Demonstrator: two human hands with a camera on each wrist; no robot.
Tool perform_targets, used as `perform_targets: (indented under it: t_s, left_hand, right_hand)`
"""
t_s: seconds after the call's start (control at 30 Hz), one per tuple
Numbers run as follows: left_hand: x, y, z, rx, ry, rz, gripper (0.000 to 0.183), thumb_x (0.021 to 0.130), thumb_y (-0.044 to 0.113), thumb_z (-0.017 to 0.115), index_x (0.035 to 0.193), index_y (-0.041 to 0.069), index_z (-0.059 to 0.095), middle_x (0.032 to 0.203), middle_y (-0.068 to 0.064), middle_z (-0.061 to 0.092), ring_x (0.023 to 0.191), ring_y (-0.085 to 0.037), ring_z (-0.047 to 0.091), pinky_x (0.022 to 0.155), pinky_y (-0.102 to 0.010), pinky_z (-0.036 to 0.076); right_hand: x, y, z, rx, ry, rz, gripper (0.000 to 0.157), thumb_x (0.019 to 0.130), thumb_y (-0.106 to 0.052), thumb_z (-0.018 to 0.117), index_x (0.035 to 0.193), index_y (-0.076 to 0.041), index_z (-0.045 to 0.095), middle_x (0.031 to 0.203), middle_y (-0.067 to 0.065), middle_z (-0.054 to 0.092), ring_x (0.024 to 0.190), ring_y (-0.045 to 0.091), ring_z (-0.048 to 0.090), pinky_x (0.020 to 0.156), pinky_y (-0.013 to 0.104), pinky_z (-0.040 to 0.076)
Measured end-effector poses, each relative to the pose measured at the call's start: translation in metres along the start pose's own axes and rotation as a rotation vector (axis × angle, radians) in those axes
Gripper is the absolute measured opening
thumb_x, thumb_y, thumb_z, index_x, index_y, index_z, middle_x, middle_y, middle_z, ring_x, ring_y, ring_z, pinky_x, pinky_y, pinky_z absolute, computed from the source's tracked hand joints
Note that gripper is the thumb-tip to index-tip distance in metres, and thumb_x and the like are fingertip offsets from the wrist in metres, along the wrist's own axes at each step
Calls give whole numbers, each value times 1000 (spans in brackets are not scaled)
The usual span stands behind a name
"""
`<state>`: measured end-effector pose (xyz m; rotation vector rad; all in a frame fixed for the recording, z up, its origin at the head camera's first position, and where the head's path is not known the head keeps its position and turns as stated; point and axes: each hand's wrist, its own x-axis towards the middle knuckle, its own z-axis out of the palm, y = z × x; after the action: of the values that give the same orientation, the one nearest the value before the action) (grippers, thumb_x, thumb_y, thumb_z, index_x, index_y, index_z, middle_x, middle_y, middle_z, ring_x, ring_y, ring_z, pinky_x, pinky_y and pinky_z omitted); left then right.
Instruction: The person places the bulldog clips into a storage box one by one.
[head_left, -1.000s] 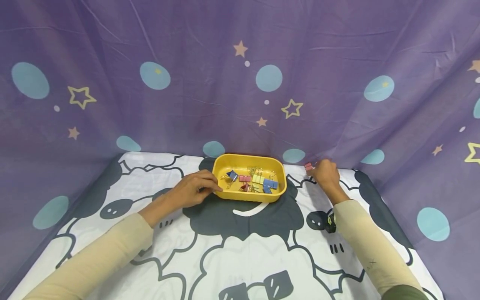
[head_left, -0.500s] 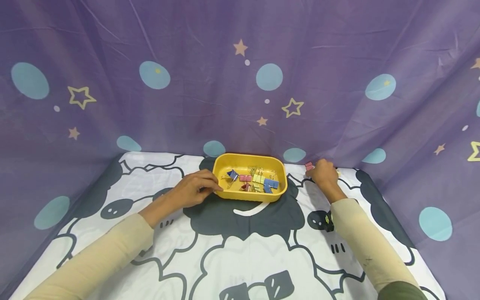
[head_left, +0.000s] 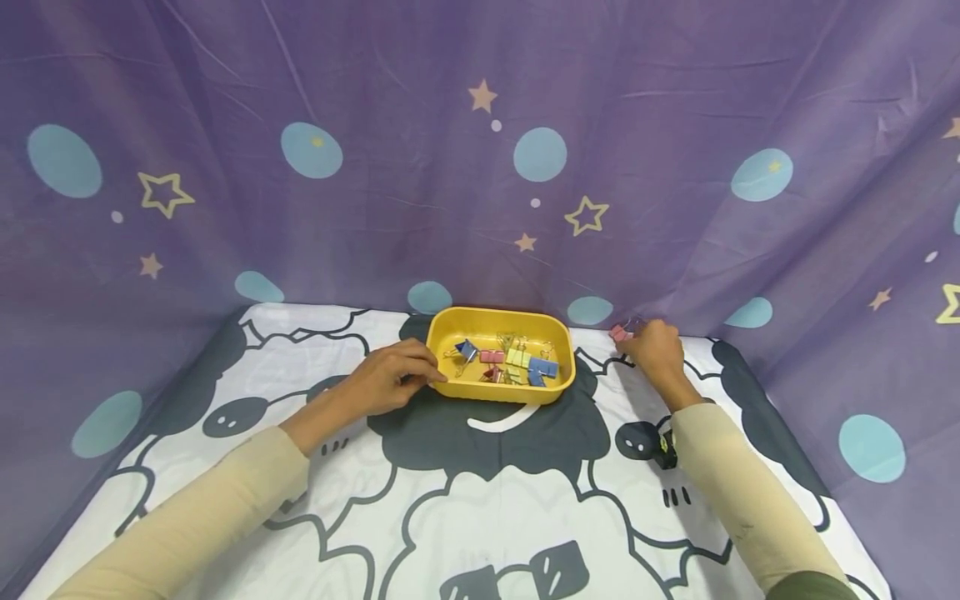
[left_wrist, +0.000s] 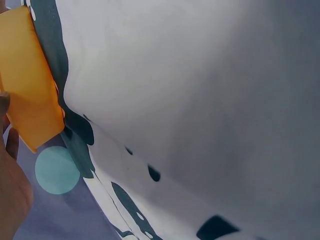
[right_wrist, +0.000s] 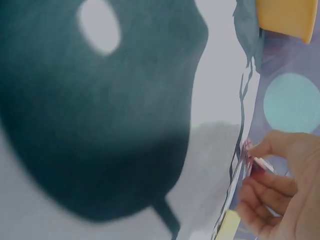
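In the head view my left hand holds the near left corner of a yellow plastic tray, thumb and fingers at its rim. Inside lie several binder clips: a blue clip, a pink clip, a yellow clip and others. To the right of the tray, at the back edge of the cloth, my right hand pinches a pink binder clip between thumb and fingers, its wire handles partly showing. The right wrist view has a yellow piece on the cloth by the curled fingers.
A purple curtain with stars and dots rises right behind the tray and the right hand. White cloth with dark cartoon sheep covers the table. A dark band sits at the right wrist.
My right hand has shifted slightly to the right, and the pink clip has turned, with its wire handles now showing. The yellow piece beside that hand is now hidden in the head view.
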<state>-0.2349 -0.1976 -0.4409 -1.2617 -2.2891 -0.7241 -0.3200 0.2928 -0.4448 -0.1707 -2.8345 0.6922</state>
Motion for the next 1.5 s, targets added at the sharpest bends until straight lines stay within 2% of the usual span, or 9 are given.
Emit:
perform_targets:
  t_s: [0.1, 0.2, 0.47, 0.57, 0.83, 0.87, 0.97, 1.1, 1.5]
  left_hand:
    - [1, 0, 0, 3, 10, 11, 30, 86, -9, 88, 102, 16, 91, 105, 0, 81, 102, -20, 73, 87, -41, 65]
    - [1, -1, 0, 6, 14, 13, 30, 86, -10, 88, 101, 16, 91, 104, 0, 81, 102, -20, 73, 88, -41, 65]
    - [0, -1, 1, 4, 18, 21, 31, 86, -10, 87, 101, 16, 91, 104, 0, 81, 102, -20, 73, 88, -40, 65]
    - [0, 0, 1, 7, 19, 19, 31, 85, -10, 87, 101, 16, 91, 104, 0, 81, 102, -20, 73, 87, -40, 65]
    - [1, 2, -1, 6, -1, -3, 30, 87, -9, 87, 102, 16, 92, 105, 0, 81, 103, -20, 73, 88, -40, 65]
    - [1, 2, -1, 4, -2, -4, 30, 87, -9, 87, 102, 16, 92, 105, 0, 81, 103, -20, 73, 88, -40, 65]
    - [1, 2, -1, -3, -5, -5, 29, 87, -9, 88, 102, 15, 91, 105, -1, 81, 103, -20, 73, 88, -40, 65]
    - [1, 2, -1, -5, -13, -8, 29, 87, -9, 88, 102, 15, 92, 106, 0, 82, 103, -20, 73, 88, -40, 65]
    - [2, 3, -2, -2, -27, -29, 28, 88, -9, 88, 102, 15, 92, 106, 0, 82, 103, -19, 73, 88, -40, 65]
  right_hand:
    - [-2, 7, -2, 50, 38, -71, 44, 92, -40, 89, 64, -8, 77, 69, 12, 75, 75, 39, 64, 64, 46, 49]
    - [-5, 12, -5, 94, 68, -112, 36, 92, -40, 91, 83, -5, 89, 81, 14, 83, 81, 42, 69, 71, 47, 52]
    - [-15, 13, -12, 213, 58, -120, 34, 89, -30, 90, 109, -3, 89, 106, 18, 87, 100, 41, 80, 88, 43, 56]
    - [-17, 11, -13, 242, 45, -125, 35, 90, -32, 91, 111, -4, 90, 107, 17, 87, 97, 34, 81, 87, 35, 55]
    - [-23, 7, -15, 378, -2, -86, 37, 91, -33, 93, 113, -4, 89, 109, 17, 87, 79, -8, 68, 70, 14, 53]
    - [-24, 6, -15, 404, -7, -83, 37, 91, -33, 93, 114, -4, 89, 109, 17, 87, 79, -10, 68, 70, 13, 54]
    - [-27, 2, -15, 513, -21, -74, 38, 91, -28, 94, 116, -1, 87, 93, -6, 88, 80, -11, 71, 70, 14, 56]
    - [-32, -3, -15, 626, -35, -79, 39, 90, -22, 95, 119, 2, 86, 79, -34, 76, 81, -10, 75, 71, 14, 57]
    - [-42, -19, -23, 669, -35, -133, 37, 90, -20, 95, 119, 2, 85, 86, -28, 79, 84, -8, 76, 74, 13, 57]
